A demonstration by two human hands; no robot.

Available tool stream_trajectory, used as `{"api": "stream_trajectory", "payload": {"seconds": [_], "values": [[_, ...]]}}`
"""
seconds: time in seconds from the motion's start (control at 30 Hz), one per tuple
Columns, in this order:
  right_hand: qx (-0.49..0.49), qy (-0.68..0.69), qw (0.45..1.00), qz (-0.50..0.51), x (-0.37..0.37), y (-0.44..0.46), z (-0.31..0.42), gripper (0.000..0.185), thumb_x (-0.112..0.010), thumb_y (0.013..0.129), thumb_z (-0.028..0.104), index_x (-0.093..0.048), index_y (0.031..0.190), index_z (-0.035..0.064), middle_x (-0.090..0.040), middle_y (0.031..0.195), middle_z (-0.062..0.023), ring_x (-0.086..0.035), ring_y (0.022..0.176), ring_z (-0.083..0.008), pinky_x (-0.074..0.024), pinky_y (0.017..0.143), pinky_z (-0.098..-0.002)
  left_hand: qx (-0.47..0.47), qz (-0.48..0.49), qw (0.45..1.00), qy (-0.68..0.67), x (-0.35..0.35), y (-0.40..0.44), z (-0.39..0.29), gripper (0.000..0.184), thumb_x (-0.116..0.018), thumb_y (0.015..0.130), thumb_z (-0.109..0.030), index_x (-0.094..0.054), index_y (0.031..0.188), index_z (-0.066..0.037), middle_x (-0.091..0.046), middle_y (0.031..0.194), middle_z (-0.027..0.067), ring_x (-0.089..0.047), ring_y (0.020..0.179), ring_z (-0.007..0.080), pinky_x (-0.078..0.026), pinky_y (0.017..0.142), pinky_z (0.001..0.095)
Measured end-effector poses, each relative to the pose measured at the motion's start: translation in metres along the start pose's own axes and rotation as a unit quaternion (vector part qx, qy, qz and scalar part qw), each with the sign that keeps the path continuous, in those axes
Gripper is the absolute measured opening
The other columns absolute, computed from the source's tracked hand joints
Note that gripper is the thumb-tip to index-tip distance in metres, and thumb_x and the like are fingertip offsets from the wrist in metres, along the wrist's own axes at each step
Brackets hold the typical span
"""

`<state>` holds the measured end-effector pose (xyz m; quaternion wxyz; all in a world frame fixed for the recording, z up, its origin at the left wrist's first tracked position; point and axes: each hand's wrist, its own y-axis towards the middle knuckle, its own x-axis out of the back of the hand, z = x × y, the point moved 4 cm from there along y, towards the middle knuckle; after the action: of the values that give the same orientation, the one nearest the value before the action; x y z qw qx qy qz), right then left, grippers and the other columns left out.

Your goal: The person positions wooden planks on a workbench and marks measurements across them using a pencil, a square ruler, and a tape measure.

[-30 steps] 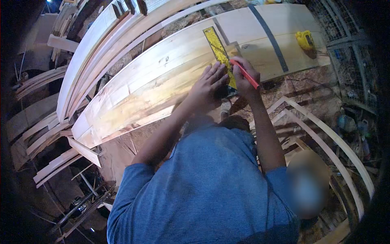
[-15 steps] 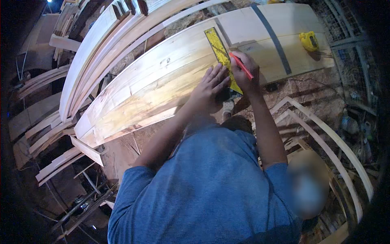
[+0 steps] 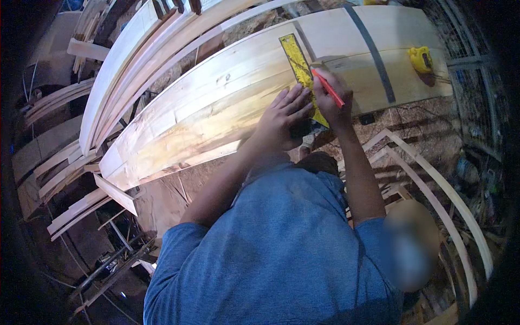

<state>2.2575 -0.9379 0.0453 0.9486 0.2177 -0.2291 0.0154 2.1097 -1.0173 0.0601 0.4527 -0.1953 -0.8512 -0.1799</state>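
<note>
A yellow ruler (image 3: 297, 60) with dark markings lies across a pale, curved wooden panel (image 3: 216, 103). My left hand (image 3: 284, 114) rests with stretched fingers at the lower part of the ruler, against the wood; its thumb is hidden. Closed around a red pencil (image 3: 330, 89), my right hand (image 3: 335, 100) is along the ruler's right edge. The pencil's upper end points toward the ruler, and whether its point touches the wood cannot be made out. A dark part shows below my left hand, too shaded to name.
A yellow tape measure (image 3: 421, 59) sits on the panel's right end, beyond a dark strip (image 3: 374, 54) across the wood. Curved boards (image 3: 116, 81) are stacked at the left. A bent wooden frame (image 3: 428, 162) stands at the right.
The view has shifted slightly, so panel, ruler and tape measure appear a little further right. Both hands stay at the ruler, with the pencil still in my right hand.
</note>
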Motion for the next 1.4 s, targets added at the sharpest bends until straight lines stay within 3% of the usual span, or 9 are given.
{"api": "stream_trajectory", "payload": {"seconds": [0.07, 0.47, 0.57, 0.67, 0.97, 1.07, 1.23, 1.3, 1.4], "values": [[-0.010, 0.000, 1.000, 0.006, 0.001, 0.000, -0.001, 0.018, -0.064, 0.087, 0.010, -0.066, 0.104, 0.0032, -0.067, 0.091, -0.0192, -0.065, 0.084, -0.0396, -0.0518, 0.072, -0.0462, -0.008, -0.009, 1.000, 0.003, -0.001, 0.001, 0.000, 0.087, -0.076, 0.054, -0.021, -0.052, 0.137, -0.010, -0.041, 0.150, 0.0157, -0.030, 0.144, 0.0368, -0.024, 0.117, 0.0549], [0.050, -0.087, 0.994, 0.037, -0.001, 0.001, 0.006, 0.015, -0.061, 0.088, 0.005, -0.067, 0.102, 0.0025, -0.067, 0.087, -0.0184, -0.066, 0.079, -0.0366, -0.0520, 0.070, -0.0435, -0.013, -0.017, 0.999, 0.032, -0.004, -0.001, 0.003, 0.087, -0.077, 0.053, -0.026, -0.053, 0.135, -0.011, -0.042, 0.149, 0.0149, -0.032, 0.143, 0.0360, -0.024, 0.116, 0.0547], [0.060, -0.064, 0.996, 0.016, -0.001, 0.004, 0.011, 0.016, -0.060, 0.089, 0.005, -0.067, 0.102, 0.0021, -0.067, 0.088, -0.0189, -0.065, 0.078, -0.0373, -0.0518, 0.070, -0.0435, 0.004, -0.004, 1.000, 0.026, -0.005, -0.001, 0.004, 0.071, -0.075, 0.070, -0.033, -0.055, 0.135, -0.015, -0.039, 0.153, 0.0128, -0.031, 0.143, 0.0359, -0.023, 0.116, 0.0554], [0.048, -0.042, 0.998, 0.015, -0.005, 0.011, 0.012, 0.015, -0.060, 0.088, 0.005, -0.067, 0.101, 0.0018, -0.067, 0.089, -0.0189, -0.066, 0.081, -0.0368, -0.0526, 0.071, -0.0417, -0.016, -0.027, 0.998, 0.049, -0.007, -0.003, 0.004, 0.087, -0.077, 0.055, -0.028, -0.053, 0.136, -0.013, -0.043, 0.148, 0.0143, -0.033, 0.142, 0.0357, -0.024, 0.117, 0.0549], [-0.025, 0.024, 0.998, 0.045, -0.003, 0.020, 0.006, 0.012, -0.061, 0.089, 0.005, -0.067, 0.098, 0.0017, -0.070, 0.091, -0.0160, -0.071, 0.084, -0.0247, -0.0545, 0.073, -0.0326, -0.008, -0.042, 0.999, 0.031, -0.001, -0.003, -0.001, 0.075, -0.078, 0.063, -0.031, -0.056, 0.132, -0.010, -0.043, 0.149, 0.0131, -0.034, 0.142, 0.0331, -0.025, 0.117, 0.0526], [0.083, -0.013, 0.996, 0.036, 0.011, 0.007, 0.013, 0.009, -0.063, 0.086, 0.006, -0.067, 0.094, 0.0046, -0.068, 0.078, -0.0158, -0.070, 0.072, -0.0302, -0.0543, 0.063, -0.0365, -0.017, -0.040, 0.999, 0.030, -0.001, -0.004, 0.000, 0.073, -0.079, 0.066, -0.035, -0.057, 0.130, -0.008, -0.042, 0.150, 0.0135, -0.034, 0.142, 0.0331, -0.025, 0.117, 0.0519], [-0.076, -0.044, 0.988, 0.124, 0.064, -0.052, 0.038, 0.010, -0.064, 0.083, 0.007, -0.069, 0.091, 0.0027, -0.068, 0.082, -0.0193, -0.069, 0.079, -0.0342, -0.0533, 0.069, -0.0394, -0.014, -0.042, 0.999, 0.013, -0.001, -0.006, -0.001, 0.072, -0.071, 0.067, -0.033, -0.056, 0.134, -0.011, -0.039, 0.152, 0.0126, -0.032, 0.143, 0.0339, -0.022, 0.118, 0.0512], [-0.097, -0.127, 0.951, 0.263, 0.072, -0.092, 0.018, 0.012, -0.064, 0.083, 0.006, -0.070, 0.093, 0.0025, -0.069, 0.086, -0.0187, -0.069, 0.082, -0.0340, -0.0537, 0.072, -0.0398, -0.018, -0.039, 0.999, 0.024, -0.003, -0.011, 0.000, 0.071, -0.069, 0.070, -0.033, -0.054, 0.135, -0.010, -0.038, 0.153, 0.0121, -0.030, 0.144, 0.0334, -0.021, 0.119, 0.0500], [-0.141, -0.078, 0.975, 0.151, 0.089, -0.122, 0.015, 0.013, -0.063, 0.085, 0.006, -0.070, 0.096, 0.0026, -0.071, 0.091, -0.0151, -0.069, 0.085, -0.0311, -0.0537, 0.076, -0.0383, -0.023, -0.048, 0.998, 0.034, -0.005, -0.013, 0.005, 0.069, -0.066, 0.074, -0.033, -0.053, 0.137, -0.009, -0.037, 0.154, 0.0121, -0.029, 0.145, 0.0322, -0.020, 0.120, 0.0487]]}}
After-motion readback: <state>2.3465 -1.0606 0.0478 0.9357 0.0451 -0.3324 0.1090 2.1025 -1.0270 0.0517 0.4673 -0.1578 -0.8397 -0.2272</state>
